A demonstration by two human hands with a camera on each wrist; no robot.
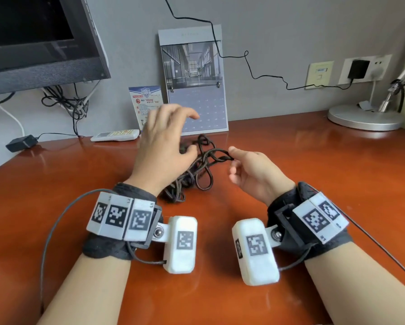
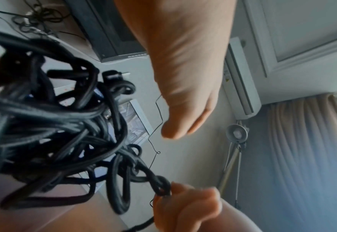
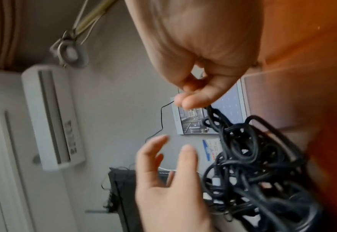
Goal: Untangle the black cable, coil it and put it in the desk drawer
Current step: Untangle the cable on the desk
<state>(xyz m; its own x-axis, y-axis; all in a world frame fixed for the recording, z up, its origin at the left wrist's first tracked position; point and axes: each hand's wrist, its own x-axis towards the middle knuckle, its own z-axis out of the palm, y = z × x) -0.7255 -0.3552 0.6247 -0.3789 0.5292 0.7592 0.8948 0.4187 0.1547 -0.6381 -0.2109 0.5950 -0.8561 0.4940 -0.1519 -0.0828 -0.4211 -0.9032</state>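
Note:
A tangled black cable [image 1: 198, 168] lies in a knotted heap on the red-brown desk [image 1: 314, 184], between my hands. My right hand [image 1: 250, 170] pinches one loop of the tangle between thumb and forefinger and holds it a little above the desk; the pinch shows in the right wrist view [image 3: 191, 100] on the black cable [image 3: 253, 164] and in the left wrist view [image 2: 173, 194]. My left hand [image 1: 166, 141] hovers over the heap's left side with fingers spread and relaxed, holding nothing. The same cable [image 2: 54, 133] fills the left of the left wrist view. No drawer shows.
A calendar [image 1: 194, 83] and a small card [image 1: 146, 104] lean on the wall behind the cable. A white remote [image 1: 116, 135] and a black adapter [image 1: 21, 143] lie at the back left under a monitor [image 1: 39, 41]. A lamp base [image 1: 365, 117] stands at the back right.

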